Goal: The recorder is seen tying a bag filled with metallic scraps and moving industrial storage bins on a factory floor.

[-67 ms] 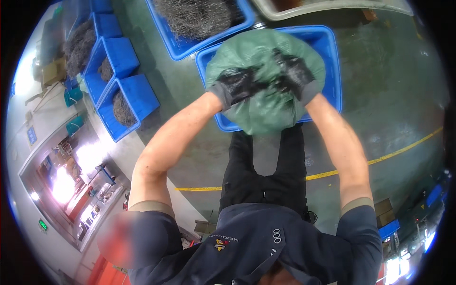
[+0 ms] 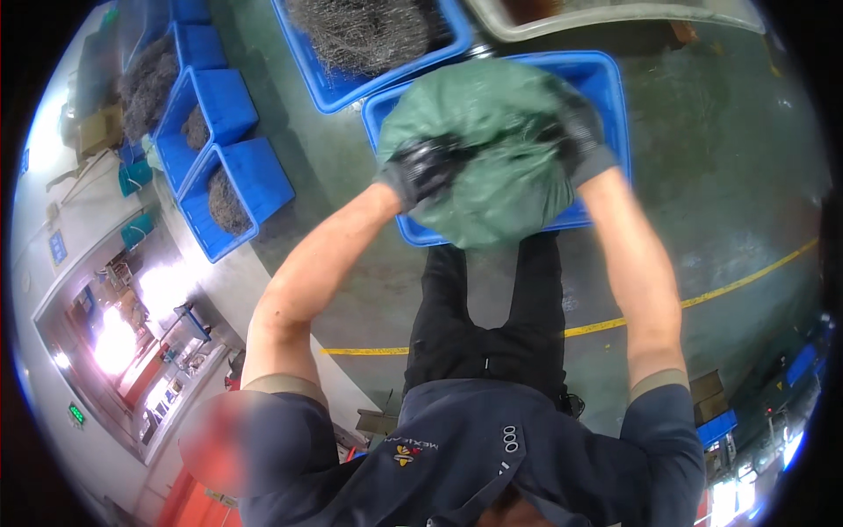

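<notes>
Head view: a person, seen from above, holds a bulging green plastic sack (image 2: 487, 154) with both arms stretched forward. The left hand (image 2: 424, 169), in a dark work glove, is clamped on the sack's flank at 9 o'clock; the right hand (image 2: 575, 132), gloved alike, grips its upper edge at 2 o'clock. Both hands are closed on the sack, fingers curled into the film. The sack hangs above a rectangular blue plastic crate (image 2: 606, 83) on the green-painted concrete floor (image 2: 729, 176), covering most of the crate's opening, so its contents cannot be told. At 12 o'clock from the sack, a second blue crate (image 2: 320, 83) holds a grey tangle of wiry material (image 2: 369, 31). At 9 o'clock, well apart, smaller blue bins (image 2: 250, 176) hold similar grey clumps. A yellow floor line (image 2: 711, 294) runs behind the person's dark-trousered legs. The step in hand appears to be handling the sack over the crate. Judged from the grip, the next move calls for keeping both hands firm and the sack centred inside the crate's rim.
</notes>
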